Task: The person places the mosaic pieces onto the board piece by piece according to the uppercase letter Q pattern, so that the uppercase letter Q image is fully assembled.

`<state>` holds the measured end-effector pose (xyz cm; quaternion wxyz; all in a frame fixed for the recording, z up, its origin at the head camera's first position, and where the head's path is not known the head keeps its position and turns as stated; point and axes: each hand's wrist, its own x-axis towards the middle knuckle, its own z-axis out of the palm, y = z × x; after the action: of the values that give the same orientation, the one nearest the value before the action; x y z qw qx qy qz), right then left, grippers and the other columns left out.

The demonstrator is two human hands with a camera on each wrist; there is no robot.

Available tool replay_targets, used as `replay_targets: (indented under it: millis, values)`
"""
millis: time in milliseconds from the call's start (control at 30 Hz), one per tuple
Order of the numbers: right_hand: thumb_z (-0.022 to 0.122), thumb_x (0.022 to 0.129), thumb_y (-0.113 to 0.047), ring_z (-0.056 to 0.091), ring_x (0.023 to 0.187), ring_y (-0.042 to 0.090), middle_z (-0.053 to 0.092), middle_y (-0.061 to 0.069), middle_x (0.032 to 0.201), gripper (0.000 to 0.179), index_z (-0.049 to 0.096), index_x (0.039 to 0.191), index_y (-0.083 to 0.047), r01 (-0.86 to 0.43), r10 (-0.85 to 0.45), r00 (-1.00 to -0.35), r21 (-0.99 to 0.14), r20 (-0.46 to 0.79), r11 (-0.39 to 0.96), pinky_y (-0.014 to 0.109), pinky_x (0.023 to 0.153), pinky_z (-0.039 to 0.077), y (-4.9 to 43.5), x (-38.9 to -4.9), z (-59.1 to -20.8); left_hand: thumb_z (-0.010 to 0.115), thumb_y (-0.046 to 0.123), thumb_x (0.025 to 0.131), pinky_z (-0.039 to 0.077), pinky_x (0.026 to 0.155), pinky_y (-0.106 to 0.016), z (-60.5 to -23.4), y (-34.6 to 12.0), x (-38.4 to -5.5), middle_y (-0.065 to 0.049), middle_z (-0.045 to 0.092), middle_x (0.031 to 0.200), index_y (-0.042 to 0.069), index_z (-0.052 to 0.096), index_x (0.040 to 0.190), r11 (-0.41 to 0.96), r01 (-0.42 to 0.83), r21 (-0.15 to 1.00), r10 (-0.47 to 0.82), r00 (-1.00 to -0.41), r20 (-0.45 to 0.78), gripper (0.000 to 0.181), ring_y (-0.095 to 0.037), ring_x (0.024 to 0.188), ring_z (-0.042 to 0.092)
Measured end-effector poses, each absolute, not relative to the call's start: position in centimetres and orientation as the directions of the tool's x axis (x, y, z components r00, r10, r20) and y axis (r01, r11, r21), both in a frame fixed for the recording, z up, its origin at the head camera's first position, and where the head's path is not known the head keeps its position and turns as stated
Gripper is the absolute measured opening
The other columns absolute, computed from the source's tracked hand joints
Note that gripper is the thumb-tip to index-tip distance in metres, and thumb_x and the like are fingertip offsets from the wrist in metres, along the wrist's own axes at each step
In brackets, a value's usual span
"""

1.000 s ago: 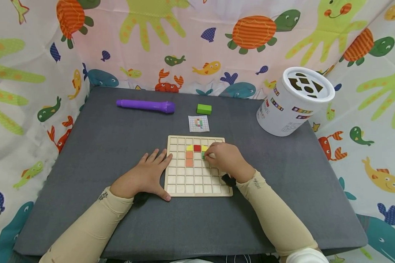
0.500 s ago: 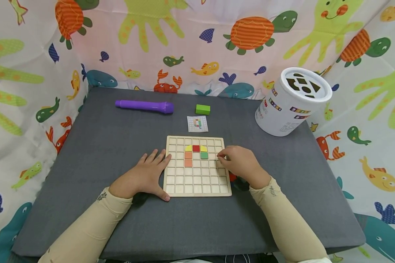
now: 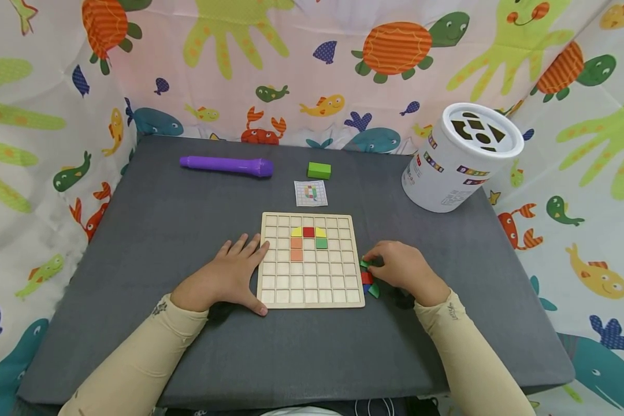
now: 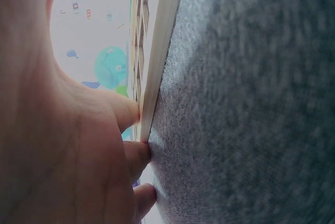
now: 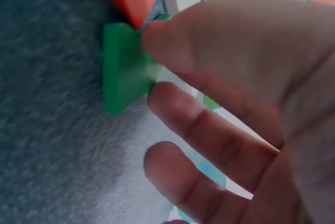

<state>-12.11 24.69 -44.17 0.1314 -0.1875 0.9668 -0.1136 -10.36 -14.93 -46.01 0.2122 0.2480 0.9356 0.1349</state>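
Green piece [image 5: 123, 72] in a pinch of the right hand [image 3: 403, 268], close to the right edge of a wooden board [image 3: 312, 289]

Visible from the head: both hands and the whole board, flat on a grey surface [image 3: 270, 358]. In the square cells, toward the far rim: a red square [image 3: 308, 231] between two yellow pieces [image 3: 320, 232], too small for telling the exact shape; two orange squares [image 3: 296, 255] in a column under the left yellow; one green square [image 3: 321, 243] under the right yellow. Just beside the right edge, near the curled right fingers: a red piece [image 3: 366, 278], a blue piece [image 3: 366, 288] and a green triangle [image 3: 374, 290].

Visible only from the right wrist: the smooth face, thick side and slanted outline of the pinched green piece, held by thumb and fingertips. From the head, mostly covered by the same fingers.

Visible only from the left wrist: the pale side of the board, raised a little above the woven cloth. Left hand [image 3: 226, 282] released, with straight, spread fingers at the left edge and thumb at the near left corner.

Beyond the board: a small printed card [image 3: 311, 193] and a bright green block [image 3: 319, 170].
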Motion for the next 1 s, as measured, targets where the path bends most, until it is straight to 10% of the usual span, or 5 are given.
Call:
replay_targets:
  millis: [1000]
  values:
    - [0.081, 0.090, -0.022, 0.055, 0.070, 0.009, 0.078, -0.002, 0.103, 0.015, 0.085, 0.104, -0.019, -0.456, -0.458, -0.887, -0.252, 0.056, 0.854, 0.033, 0.060, 0.051, 20.3, -11.7, -43.9, 0.091, 0.078, 0.061, 0.008, 0.123, -0.070, -46.0, -15.1, -10.3, -0.023, 0.009, 0.176, 0.006, 0.017, 0.172, 0.834, 0.409, 0.370, 0.527, -0.787, -0.320, 0.152, -0.049, 0.160, 0.004]
